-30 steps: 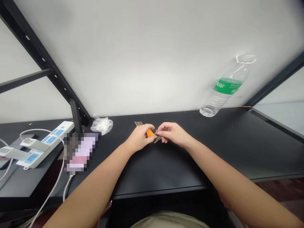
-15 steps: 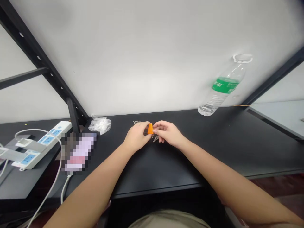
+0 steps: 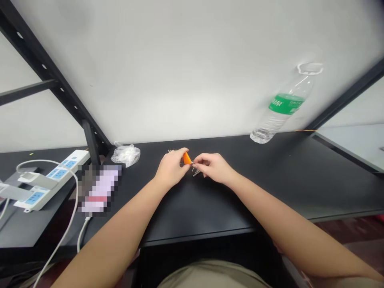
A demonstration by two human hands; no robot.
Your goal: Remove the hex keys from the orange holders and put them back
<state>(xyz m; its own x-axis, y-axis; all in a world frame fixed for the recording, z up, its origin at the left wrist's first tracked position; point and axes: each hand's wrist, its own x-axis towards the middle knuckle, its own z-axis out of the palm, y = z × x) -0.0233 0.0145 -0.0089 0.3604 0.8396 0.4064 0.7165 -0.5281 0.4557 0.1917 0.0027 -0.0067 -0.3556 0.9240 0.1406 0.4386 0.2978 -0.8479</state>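
My left hand (image 3: 173, 168) is closed, with thumb and fingers gripping a small orange plastic block (image 3: 187, 158) that looks like a holder for thin tools. Close beside it, my right hand (image 3: 213, 167) pinches a small, thin metallic piece (image 3: 192, 162) at the block's right side; its exact kind is too small to make out. Thin metal rods (image 3: 196, 173) lie on the black table under my hands. More of these rods (image 3: 171, 151) lie behind my left hand, which partly hides them.
A crumpled clear plastic bag (image 3: 127, 155) lies at the back left. Nearer, a blurred-out phone (image 3: 102, 188) is plugged into a white cable. A power strip (image 3: 54, 180) sits on the left surface. At the back right a large clear bottle (image 3: 279, 108) stands by the wall.
The orange block has tilted in my left hand, its top leaning left. My right fingertips have drawn closer together at its right edge. The view has shifted slightly.
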